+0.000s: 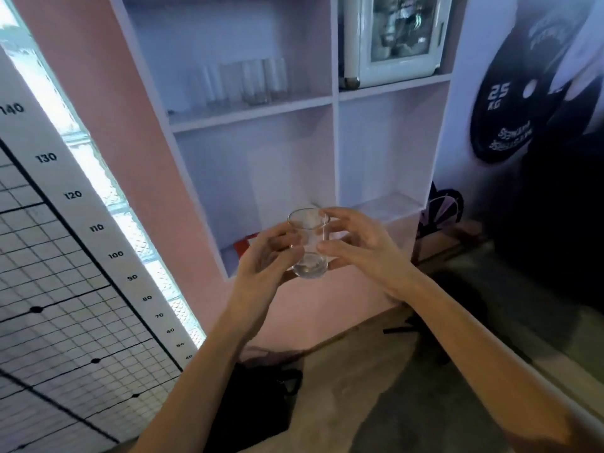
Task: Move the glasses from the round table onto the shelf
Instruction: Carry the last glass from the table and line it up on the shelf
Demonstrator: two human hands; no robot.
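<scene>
A clear empty glass is held upright in mid-air in front of the white shelf unit. My left hand grips its left side with curled fingers. From the right, my right hand holds it, thumb and fingers round the wall. Several clear glasses stand in a row on the upper left shelf board. The round table is out of view.
A small white appliance with a glass door stands in the upper right compartment. A red item lies in the lower left compartment. On the floor below sits a black bag. A height-scale panel stands at left, a weight-plate poster at right.
</scene>
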